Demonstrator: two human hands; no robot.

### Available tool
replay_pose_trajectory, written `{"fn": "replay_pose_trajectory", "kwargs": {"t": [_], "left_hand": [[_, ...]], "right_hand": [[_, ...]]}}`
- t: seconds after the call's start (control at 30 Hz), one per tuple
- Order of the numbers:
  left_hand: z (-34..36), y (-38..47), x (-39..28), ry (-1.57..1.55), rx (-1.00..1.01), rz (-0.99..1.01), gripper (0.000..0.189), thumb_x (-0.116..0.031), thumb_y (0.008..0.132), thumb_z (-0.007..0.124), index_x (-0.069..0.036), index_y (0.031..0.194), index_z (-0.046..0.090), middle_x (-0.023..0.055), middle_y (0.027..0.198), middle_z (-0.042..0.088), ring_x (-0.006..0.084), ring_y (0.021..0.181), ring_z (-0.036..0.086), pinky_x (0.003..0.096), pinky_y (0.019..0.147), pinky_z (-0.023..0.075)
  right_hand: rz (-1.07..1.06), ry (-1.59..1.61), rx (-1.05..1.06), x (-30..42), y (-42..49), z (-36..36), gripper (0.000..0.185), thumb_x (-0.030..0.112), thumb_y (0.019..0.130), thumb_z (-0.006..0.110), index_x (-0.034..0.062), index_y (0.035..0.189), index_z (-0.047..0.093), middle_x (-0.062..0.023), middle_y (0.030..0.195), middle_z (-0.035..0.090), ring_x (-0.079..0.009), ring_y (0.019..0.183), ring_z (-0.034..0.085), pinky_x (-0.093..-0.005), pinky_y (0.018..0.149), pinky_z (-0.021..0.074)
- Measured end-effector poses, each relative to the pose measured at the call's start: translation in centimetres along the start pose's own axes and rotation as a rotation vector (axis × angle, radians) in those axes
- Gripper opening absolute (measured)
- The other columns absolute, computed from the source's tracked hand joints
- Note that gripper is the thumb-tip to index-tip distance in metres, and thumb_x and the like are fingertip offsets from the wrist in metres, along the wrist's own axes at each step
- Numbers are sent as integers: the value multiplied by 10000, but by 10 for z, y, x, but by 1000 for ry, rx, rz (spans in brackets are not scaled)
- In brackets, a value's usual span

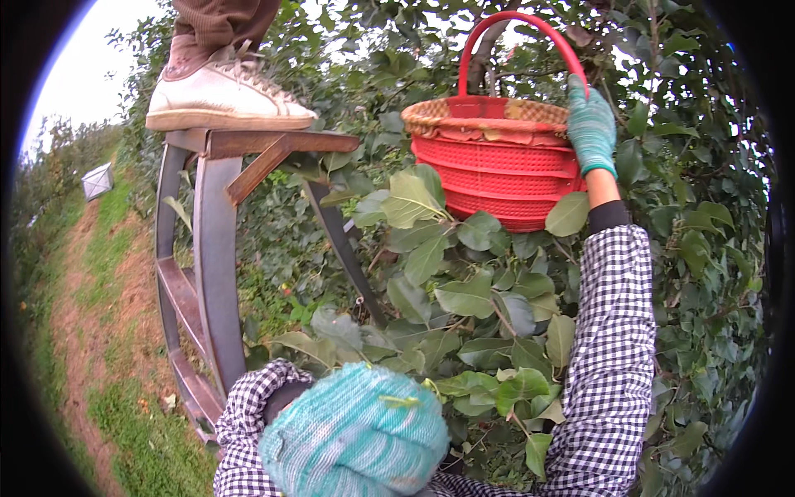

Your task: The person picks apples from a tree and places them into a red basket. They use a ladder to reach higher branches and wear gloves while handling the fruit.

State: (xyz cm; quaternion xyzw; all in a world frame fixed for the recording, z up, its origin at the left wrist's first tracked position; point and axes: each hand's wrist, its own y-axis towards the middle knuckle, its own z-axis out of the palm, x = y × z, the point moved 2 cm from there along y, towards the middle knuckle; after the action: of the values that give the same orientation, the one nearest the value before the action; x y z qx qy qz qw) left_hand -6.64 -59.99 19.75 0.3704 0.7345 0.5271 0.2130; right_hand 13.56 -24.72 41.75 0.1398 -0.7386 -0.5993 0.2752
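Observation:
A red plastic basket [497, 174] with a woven-pattern lining at its rim hangs or rests among apple-tree leaves at upper right. My right hand [592, 133], in a teal knit glove, grips the base of its arched red handle [515, 17] at the right side. The basket's contents are hidden from this angle. Low in the view and close to the camera is my left hand [354, 432], in the same kind of glove. Its fingers are curled, and whether anything is inside them is hidden. Leafy twigs [472, 292] lie between the two hands.
A metal stepladder [217, 248] with rusty steps stands at left. Another person's white shoe [230, 93] is on its top. Dense foliage [702, 248] fills the right. A grassy dirt path [93, 298] runs along the left, with a pale box-shaped object [98, 181] farther off.

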Motion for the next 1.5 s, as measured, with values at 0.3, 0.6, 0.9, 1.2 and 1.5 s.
{"fn": "replay_pose_trajectory", "kwargs": {"t": [0.3,0.6,0.9,1.2,1.5], "left_hand": [[3,12,-1,-51,-22,-64,233,-239,773,665,-9,805,673,146,788,665,306,714,649,453,701,516],[24,121,128,-886,-221,-204,337,-340,999,477,-17,947,557,63,707,541,187,639,555,278,577,457],[27,210,220,-1025,-362,-568,890,-433,890,625,27,1461,120,316,1365,344,424,1166,518,472,911,511],[32,333,295,-1090,-489,-511,1075,-429,776,775,-124,1517,59,300,1505,114,558,1269,361,603,945,465],[30,413,295,-1289,-654,-390,493,-447,948,495,-157,1346,474,103,1325,494,332,1201,448,540,949,447]], "right_hand": [[17,-3,2,7,-4,-4,625,592,953,370,24,978,630,-261,958,649,-427,934,617,-515,821,463],[63,2,-2,17,-9,-10,603,595,950,384,47,920,633,-239,913,668,-415,893,641,-514,812,474],[35,59,-32,16,-13,-16,599,567,957,395,24,898,642,-239,845,666,-408,858,643,-500,777,492],[22,71,-21,20,-28,-20,501,510,968,424,48,990,619,-199,797,665,-387,765,655,-490,721,506],[14,117,-10,20,-30,-14,485,517,951,459,61,913,622,-147,715,662,-338,655,653,-475,655,510]]}}
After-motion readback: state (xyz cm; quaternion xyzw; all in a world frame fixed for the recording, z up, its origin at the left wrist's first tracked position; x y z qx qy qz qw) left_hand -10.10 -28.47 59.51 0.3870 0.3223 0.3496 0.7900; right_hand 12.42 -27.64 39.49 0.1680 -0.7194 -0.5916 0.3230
